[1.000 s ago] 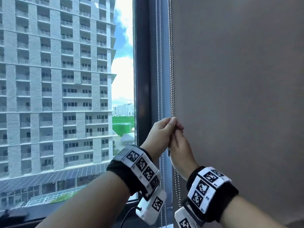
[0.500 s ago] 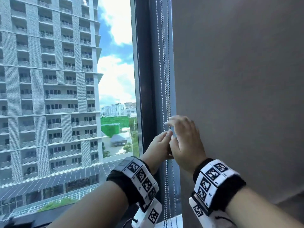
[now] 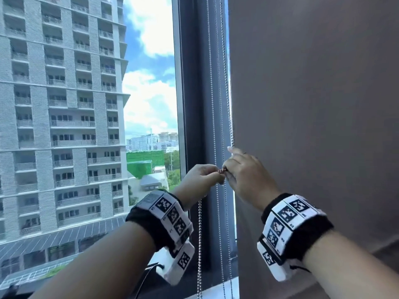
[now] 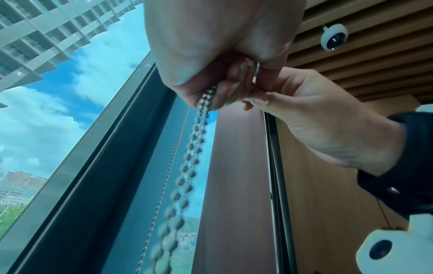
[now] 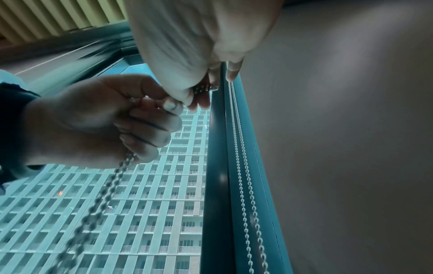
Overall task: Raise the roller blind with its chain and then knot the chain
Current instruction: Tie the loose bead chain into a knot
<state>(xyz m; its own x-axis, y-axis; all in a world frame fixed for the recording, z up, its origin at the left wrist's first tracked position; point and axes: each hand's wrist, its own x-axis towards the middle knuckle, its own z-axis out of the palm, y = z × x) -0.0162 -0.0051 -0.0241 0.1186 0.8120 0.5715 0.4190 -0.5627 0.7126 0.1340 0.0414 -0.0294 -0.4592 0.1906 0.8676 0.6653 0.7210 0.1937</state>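
Observation:
A metal bead chain [image 3: 225, 87] hangs along the dark window frame [image 3: 194, 104], beside the edge of the grey-brown roller blind [image 3: 313, 104]. My left hand [image 3: 207, 172] grips a doubled stretch of the chain, and its two strands [image 3: 199, 234] hang down below the fist [image 4: 194, 148]. My right hand [image 3: 235, 171] sits just to its right and pinches a short bunch of beads [image 5: 206, 87] between thumb and fingers. The two hands touch at the fingertips. The left hand [image 5: 93, 120] shows its fingers curled round the chain [image 5: 100, 194].
The window glass [image 3: 86, 126] at the left shows a tall building outside. Two more chain strands [image 5: 243, 166] run down the frame. A sill [image 3: 218, 292] lies below. A slatted wood ceiling [image 4: 363, 55] carries a small white camera [image 4: 334, 38].
Both hands pinched one spot on the chain with fingertips together. They have since dropped lower, and the left hand has drawn a doubled stretch leftward while the right hand closed over the beads.

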